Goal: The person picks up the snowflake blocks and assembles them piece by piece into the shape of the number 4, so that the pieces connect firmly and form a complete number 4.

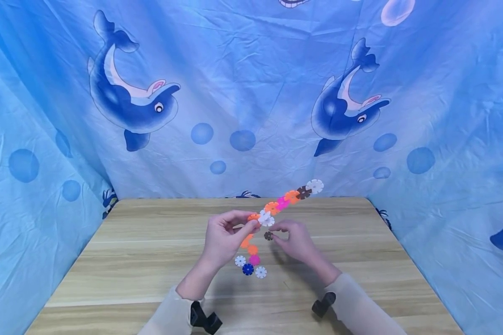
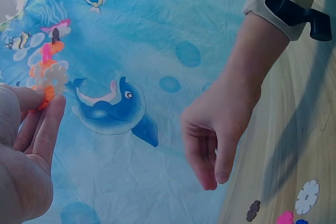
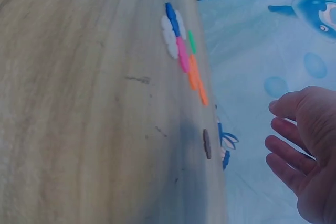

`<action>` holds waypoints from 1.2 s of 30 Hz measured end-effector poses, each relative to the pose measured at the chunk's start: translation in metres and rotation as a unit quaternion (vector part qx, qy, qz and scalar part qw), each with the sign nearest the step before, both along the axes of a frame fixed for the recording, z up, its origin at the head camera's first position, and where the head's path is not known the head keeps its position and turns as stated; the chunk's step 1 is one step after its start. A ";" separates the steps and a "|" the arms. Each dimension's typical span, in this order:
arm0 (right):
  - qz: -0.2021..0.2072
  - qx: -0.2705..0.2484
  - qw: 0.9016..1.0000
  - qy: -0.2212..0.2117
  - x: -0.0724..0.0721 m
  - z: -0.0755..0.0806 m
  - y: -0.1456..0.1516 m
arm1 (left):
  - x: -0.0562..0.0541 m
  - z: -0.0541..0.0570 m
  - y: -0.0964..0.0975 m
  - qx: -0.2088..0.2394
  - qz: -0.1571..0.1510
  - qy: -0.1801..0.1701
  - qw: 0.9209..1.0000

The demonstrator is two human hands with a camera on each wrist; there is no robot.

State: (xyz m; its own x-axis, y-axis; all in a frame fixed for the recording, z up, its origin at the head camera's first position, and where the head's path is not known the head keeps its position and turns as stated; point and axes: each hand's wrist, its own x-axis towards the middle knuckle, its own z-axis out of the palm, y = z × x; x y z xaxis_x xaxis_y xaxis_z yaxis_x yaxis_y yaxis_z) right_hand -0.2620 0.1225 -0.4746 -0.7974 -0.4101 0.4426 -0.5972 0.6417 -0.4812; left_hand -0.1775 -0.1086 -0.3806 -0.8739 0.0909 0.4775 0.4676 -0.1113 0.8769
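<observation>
My left hand [image 1: 224,235] pinches an orange plastic snowflake disc at the near end of a joined chain of discs. White discs [image 1: 266,218] sit right by its fingertips. From there the chain runs up to the right through orange [image 1: 292,197], pink [image 1: 282,203] and brown [image 1: 304,192] to a white disc [image 1: 315,186]. Over the table my right hand [image 1: 295,239] has its fingers loosely bent and holds nothing, as the left wrist view [image 2: 218,135] shows. Below its fingertips a loose brown disc [image 3: 207,144] lies on the wood.
Loose discs lie on the wooden table [image 1: 151,260] beneath the left hand: white [image 1: 261,272], blue [image 1: 248,269], pink [image 1: 254,260] and orange [image 1: 253,250]. A green disc [image 3: 192,41] shows in the right wrist view. A blue dolphin-print curtain [image 1: 243,93] surrounds the table's back and sides.
</observation>
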 end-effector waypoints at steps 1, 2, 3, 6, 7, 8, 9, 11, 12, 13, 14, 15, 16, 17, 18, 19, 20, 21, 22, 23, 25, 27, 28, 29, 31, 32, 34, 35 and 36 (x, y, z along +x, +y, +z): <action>0.000 0.001 1.000 -0.005 0.000 -0.001 0.000 | 0.000 0.000 0.000 -0.002 0.000 0.002 1.000; -0.001 0.002 1.000 -0.009 -0.001 -0.002 0.000 | -0.001 -0.001 0.000 -0.003 0.000 0.004 1.000; -0.001 0.003 1.000 -0.011 -0.001 -0.004 0.000 | -0.001 -0.001 0.000 -0.004 0.000 0.004 1.000; -0.002 0.003 1.000 -0.023 -0.002 -0.007 -0.001 | -0.001 -0.001 0.000 -0.005 0.001 0.003 1.000; -0.003 0.003 1.000 -0.029 -0.002 -0.007 -0.001 | -0.001 -0.001 0.000 -0.005 0.001 0.003 1.000; -0.003 0.003 0.999 -0.033 -0.003 -0.008 -0.001 | -0.001 -0.001 0.000 -0.005 0.001 0.001 1.000; -0.003 0.003 0.999 -0.037 -0.003 -0.009 -0.001 | -0.002 -0.001 0.000 -0.004 0.001 0.001 1.000; -0.004 0.005 0.999 -0.047 -0.003 -0.010 -0.001 | -0.002 -0.001 -0.001 -0.004 0.001 -0.001 1.000; -0.004 0.007 0.999 -0.052 -0.003 -0.011 -0.002 | -0.002 0.000 -0.001 -0.004 0.001 -0.002 1.000; -0.003 0.007 0.998 -0.055 -0.003 -0.011 -0.002 | -0.002 0.000 -0.001 -0.003 0.001 -0.003 1.000; -0.003 0.010 0.998 -0.060 -0.003 -0.012 -0.002 | -0.001 0.000 -0.001 -0.004 0.001 -0.004 1.000; -0.003 0.012 0.998 -0.065 -0.003 -0.013 -0.002 | -0.001 0.000 -0.001 -0.005 0.002 -0.005 1.000; -0.002 0.014 0.997 -0.071 -0.003 -0.014 -0.003 | -0.001 0.000 -0.001 -0.006 0.002 -0.006 1.000; -0.001 0.018 0.997 -0.075 -0.003 -0.014 -0.003 | -0.001 0.000 -0.001 -0.007 0.002 -0.007 1.000; 0.003 0.021 0.997 -0.077 -0.004 -0.016 -0.003 | -0.001 0.000 -0.001 -0.007 0.002 -0.009 1.000; 0.005 0.025 0.996 -0.080 -0.004 -0.017 -0.003 | -0.001 0.000 -0.002 -0.008 0.002 -0.010 1.000; 0.008 0.028 0.996 -0.085 -0.004 -0.017 -0.004 | -0.001 -0.001 -0.002 -0.008 0.002 -0.011 1.000; 0.013 0.033 0.996 -0.084 -0.005 -0.018 -0.004 | -0.001 -0.001 -0.002 -0.008 0.002 -0.013 1.000; 0.018 0.037 0.996 -0.084 -0.005 -0.019 -0.004 | -0.001 -0.001 -0.002 -0.007 0.002 -0.013 1.000; 0.023 0.039 0.996 -0.083 -0.005 -0.020 -0.004 | -0.002 -0.002 -0.002 -0.007 0.002 -0.014 1.000; 0.034 0.043 0.995 -0.085 -0.006 -0.021 -0.005 | -0.002 -0.002 -0.002 -0.007 0.002 -0.015 1.000; 0.044 0.050 0.994 -0.082 -0.007 -0.023 -0.005 | -0.002 -0.002 -0.002 -0.007 0.002 -0.014 1.000; 0.048 0.055 0.994 -0.083 -0.008 -0.023 -0.005 | -0.003 -0.002 -0.002 -0.006 0.001 -0.013 1.000; 0.052 0.062 0.993 -0.082 -0.008 -0.024 -0.005 | -0.003 -0.002 -0.002 -0.005 0.000 -0.013 1.000; 0.060 0.086 0.991 -0.082 -0.009 -0.025 -0.005 | -0.003 -0.002 -0.001 -0.003 -0.002 -0.012 1.000; 0.065 0.101 0.990 -0.080 -0.009 -0.026 -0.005 | -0.003 -0.002 -0.001 -0.002 -0.003 -0.011 1.000; 0.074 0.129 0.985 -0.082 -0.009 -0.026 -0.005 | -0.003 -0.002 -0.001 -0.001 -0.005 -0.012 1.000; 0.076 0.142 0.983 -0.084 -0.009 -0.026 -0.005 | -0.003 -0.002 -0.001 -0.001 -0.005 -0.012 1.000; 0.077 0.152 0.982 -0.087 -0.008 -0.026 -0.005 | -0.003 -0.002 -0.001 -0.001 -0.005 -0.012 1.000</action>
State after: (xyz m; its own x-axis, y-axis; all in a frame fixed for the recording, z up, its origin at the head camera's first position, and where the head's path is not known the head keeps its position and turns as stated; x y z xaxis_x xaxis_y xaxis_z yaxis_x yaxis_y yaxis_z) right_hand -0.2701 0.1171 -0.5010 -0.7682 -0.6237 0.1444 -0.6243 0.6800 -0.3845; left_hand -0.1801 -0.1098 -0.3827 -0.8839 0.1007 0.4567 0.4459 -0.1135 0.8879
